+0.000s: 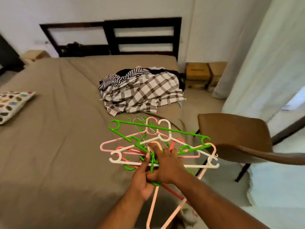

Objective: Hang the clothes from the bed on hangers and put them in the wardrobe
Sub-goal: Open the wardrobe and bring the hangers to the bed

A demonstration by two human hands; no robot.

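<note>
A tangled bunch of plastic hangers (165,138), green, pink, white and red, hangs in the air over the bed's near right corner. My left hand (144,176) grips the bunch from below, fingers curled round the lower bars. My right hand (166,164) lies over the top of the bunch, fingers curled among the hangers. A pile of clothes (142,91) sits on the bed's right side, just beyond the hangers: a brown-and-white checked shirt on top, a black-and-white striped garment behind it.
The bed (57,129) has a plain brown sheet and a dark slatted headboard (143,37). A patterned pillow (13,104) lies at the left edge. A brown chair (239,138) stands close on the right. Cardboard boxes (204,75) and a pale curtain (264,63) are at the far right.
</note>
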